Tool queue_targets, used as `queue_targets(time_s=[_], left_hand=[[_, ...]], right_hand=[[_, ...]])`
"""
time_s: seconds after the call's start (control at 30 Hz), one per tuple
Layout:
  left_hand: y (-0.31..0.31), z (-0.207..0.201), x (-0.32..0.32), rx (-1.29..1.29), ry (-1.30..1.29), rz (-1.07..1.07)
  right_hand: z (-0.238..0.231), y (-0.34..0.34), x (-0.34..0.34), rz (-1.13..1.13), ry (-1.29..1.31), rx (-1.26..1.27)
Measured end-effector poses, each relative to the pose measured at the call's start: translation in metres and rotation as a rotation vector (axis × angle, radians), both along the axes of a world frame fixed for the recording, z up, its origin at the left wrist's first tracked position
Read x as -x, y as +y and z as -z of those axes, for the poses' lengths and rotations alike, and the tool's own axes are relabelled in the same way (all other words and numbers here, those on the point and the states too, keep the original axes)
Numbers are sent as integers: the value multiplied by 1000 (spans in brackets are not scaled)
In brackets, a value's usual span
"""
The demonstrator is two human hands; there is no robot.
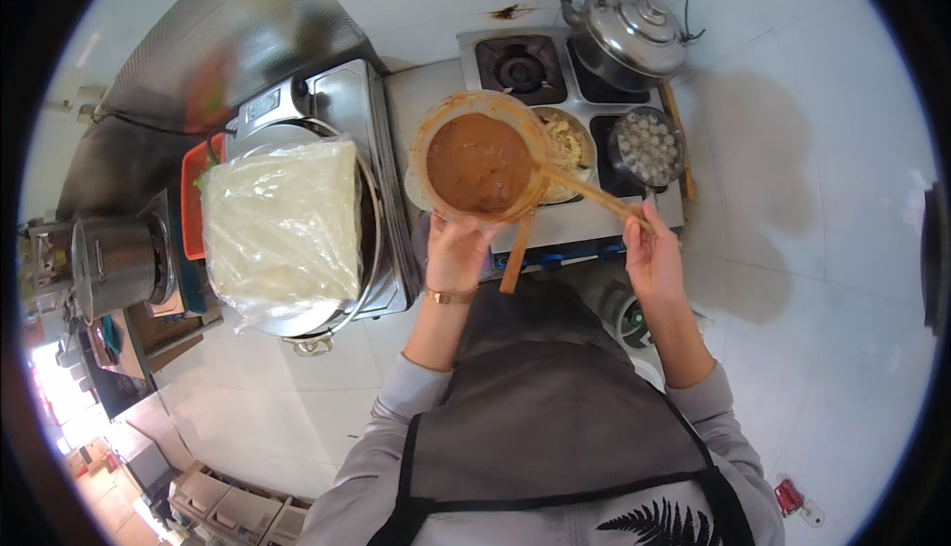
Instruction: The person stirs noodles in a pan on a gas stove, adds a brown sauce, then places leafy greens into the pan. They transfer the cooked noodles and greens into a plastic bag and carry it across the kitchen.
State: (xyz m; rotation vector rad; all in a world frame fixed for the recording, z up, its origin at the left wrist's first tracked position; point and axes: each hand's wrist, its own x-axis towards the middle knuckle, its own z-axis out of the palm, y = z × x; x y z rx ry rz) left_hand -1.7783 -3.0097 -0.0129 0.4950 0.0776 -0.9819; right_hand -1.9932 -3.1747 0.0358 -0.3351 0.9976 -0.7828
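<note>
Over by the stove [565,221], the left hand [456,255] grips the near side of a bowl [420,155] of brown sauce [478,164] above the stove's left edge, fingertips hidden beneath. The right hand's [654,261] fingers pinch closed on a wooden stick [586,190] reaching the bowl.

Tub [420,145] here at centre, kettle [634,41] at two o'clock on the stove [575,216], pan [634,178] at three, wrapped bundle [282,224] around nine, pot [114,269] beyond
</note>
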Motion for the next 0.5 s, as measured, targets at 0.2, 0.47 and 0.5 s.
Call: queue_targets(time_s=[0.2,0.47,0.5], left_hand=[[8,13,-13,-119,96,-34],[19,-3,-21,-75,39,-53],[19,-5,-22,-71,14,-44]], right_hand=[[54,-45,7,187,149,402],[113,-13,-11,-499,669,1430],[112,-13,-13,-545,658,1508]])
